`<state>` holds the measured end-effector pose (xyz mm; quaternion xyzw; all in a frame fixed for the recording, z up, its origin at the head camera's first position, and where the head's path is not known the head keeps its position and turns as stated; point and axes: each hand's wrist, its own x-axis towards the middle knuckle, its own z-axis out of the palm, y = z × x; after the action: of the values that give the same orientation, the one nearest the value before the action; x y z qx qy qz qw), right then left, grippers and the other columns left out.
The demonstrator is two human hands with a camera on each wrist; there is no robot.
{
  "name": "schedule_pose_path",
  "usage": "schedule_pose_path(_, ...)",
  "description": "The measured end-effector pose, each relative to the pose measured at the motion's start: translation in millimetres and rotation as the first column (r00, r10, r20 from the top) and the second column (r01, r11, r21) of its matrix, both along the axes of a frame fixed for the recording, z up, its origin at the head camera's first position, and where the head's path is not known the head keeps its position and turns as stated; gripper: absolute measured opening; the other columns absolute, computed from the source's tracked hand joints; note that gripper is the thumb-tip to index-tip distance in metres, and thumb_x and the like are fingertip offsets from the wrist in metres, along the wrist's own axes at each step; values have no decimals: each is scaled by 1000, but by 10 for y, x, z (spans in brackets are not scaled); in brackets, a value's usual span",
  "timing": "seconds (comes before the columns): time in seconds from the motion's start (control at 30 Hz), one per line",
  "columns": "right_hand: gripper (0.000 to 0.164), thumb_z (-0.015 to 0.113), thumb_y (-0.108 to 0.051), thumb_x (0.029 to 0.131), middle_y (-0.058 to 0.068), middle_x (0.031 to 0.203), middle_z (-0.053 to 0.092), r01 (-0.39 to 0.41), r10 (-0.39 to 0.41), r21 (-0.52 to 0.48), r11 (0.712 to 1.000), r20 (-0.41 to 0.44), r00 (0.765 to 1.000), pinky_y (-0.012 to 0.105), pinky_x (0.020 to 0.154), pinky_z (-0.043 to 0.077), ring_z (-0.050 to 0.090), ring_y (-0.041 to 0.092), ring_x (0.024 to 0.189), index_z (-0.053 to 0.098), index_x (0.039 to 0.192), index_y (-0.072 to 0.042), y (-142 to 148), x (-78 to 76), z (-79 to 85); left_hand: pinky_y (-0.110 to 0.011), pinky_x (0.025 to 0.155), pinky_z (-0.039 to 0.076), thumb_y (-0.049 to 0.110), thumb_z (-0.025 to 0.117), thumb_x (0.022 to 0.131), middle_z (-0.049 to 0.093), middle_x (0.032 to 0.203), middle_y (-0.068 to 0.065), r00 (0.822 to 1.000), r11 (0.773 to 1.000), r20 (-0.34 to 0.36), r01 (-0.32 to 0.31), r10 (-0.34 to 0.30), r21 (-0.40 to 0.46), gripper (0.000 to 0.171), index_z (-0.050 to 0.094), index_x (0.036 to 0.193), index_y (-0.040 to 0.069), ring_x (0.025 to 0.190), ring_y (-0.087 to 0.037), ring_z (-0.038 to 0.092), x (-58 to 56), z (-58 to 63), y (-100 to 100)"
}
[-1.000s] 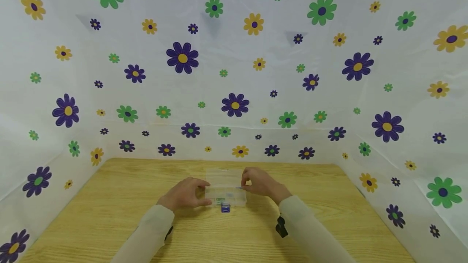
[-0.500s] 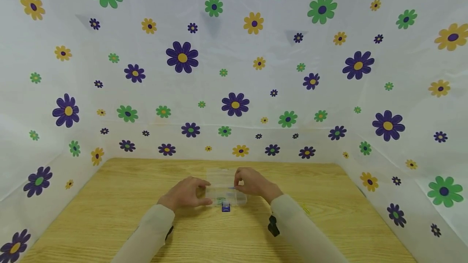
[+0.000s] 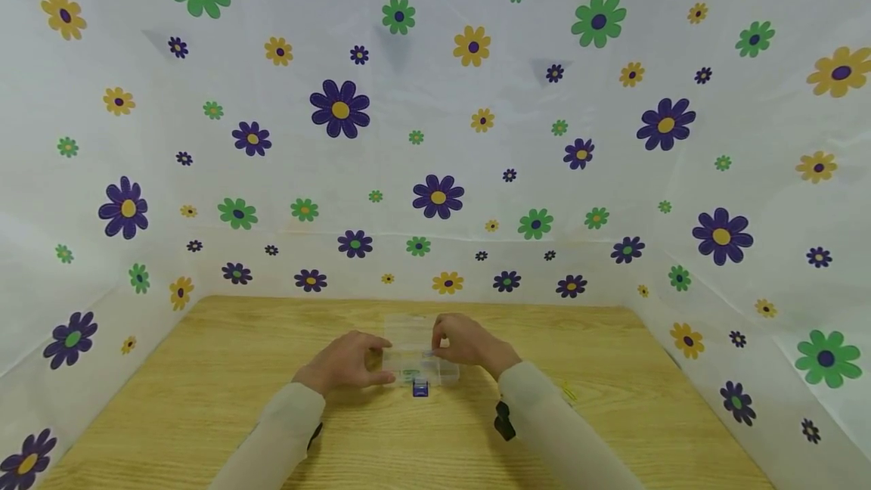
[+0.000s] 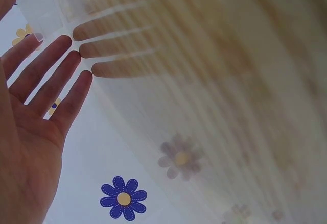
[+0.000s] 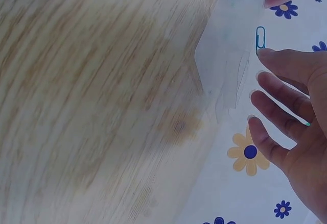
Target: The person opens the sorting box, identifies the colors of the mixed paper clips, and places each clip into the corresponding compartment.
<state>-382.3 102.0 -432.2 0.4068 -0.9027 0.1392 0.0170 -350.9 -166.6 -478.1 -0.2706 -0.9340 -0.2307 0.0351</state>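
A clear plastic compartment box [image 3: 449, 379] lies on the table with its lid [image 3: 406, 329] raised at the back and a blue latch [image 3: 420, 389] at the front. Green paper clips [image 3: 410, 374] show in a front compartment. At the box's left end, my left hand [image 3: 345, 360] holds it between thumb and index finger; in the left wrist view the other fingers [image 4: 43, 83] extend loosely. My right hand [image 3: 468, 340] pinches a blue paper clip [image 5: 260, 36] by one end, over the box's back right part.
Yellow paper clips [image 3: 568, 392] lie on the wooden table [image 3: 238, 369] beside my right sleeve [image 3: 558, 422]. A white flower-printed sheet [image 3: 435, 134] walls the table at the back and both sides.
My right hand has moved left over the box with the blue paper clip, uncovering the right compartment. The yellow clips have come into sight beside the sleeve. My left hand stays put.
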Motion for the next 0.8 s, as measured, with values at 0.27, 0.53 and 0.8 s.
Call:
schedule_pose_path(0.27, 6, 76, -10, 92, 5, 95, 72, 25, -24, 22, 999, -8, 1000, 36, 86, 59, 68, 22, 89, 80, 88, -7, -15, -10, -44, -54, 105, 53, 54, 80, 84, 75, 124, -10, 1000, 1000, -8, 12, -12, 1, 67, 71, 130, 6, 117, -31, 69, -8, -14, -7)
schedule_pose_path(0.53, 6, 74, -9, 94, 6, 99, 72, 21, -21, 2, 1000, 51, 998, 40, 91, 59, 69, 27, 97, 80, 93, -6, 70, -1, -18, -54, 106, 53, 55, 80, 84, 75, 124, -10, 1000, 1000, -14, 1, -1, -9, 68, 71, 130, 6, 117, -31, 69, -9, -26, -17)
schedule_pose_path(0.8, 6, 76, -12, 93, 4, 99, 72, 3, -1, -27, 1000, 66, 998, 41, 91, 59, 68, 27, 97, 79, 95, -7, 344, 22, 53, -54, 107, 53, 54, 80, 83, 74, 125, -11, 1000, 1000, -16, 3, -4, -11, 69, 70, 130, 5, 118, -32, 68, 5, -16, 2)
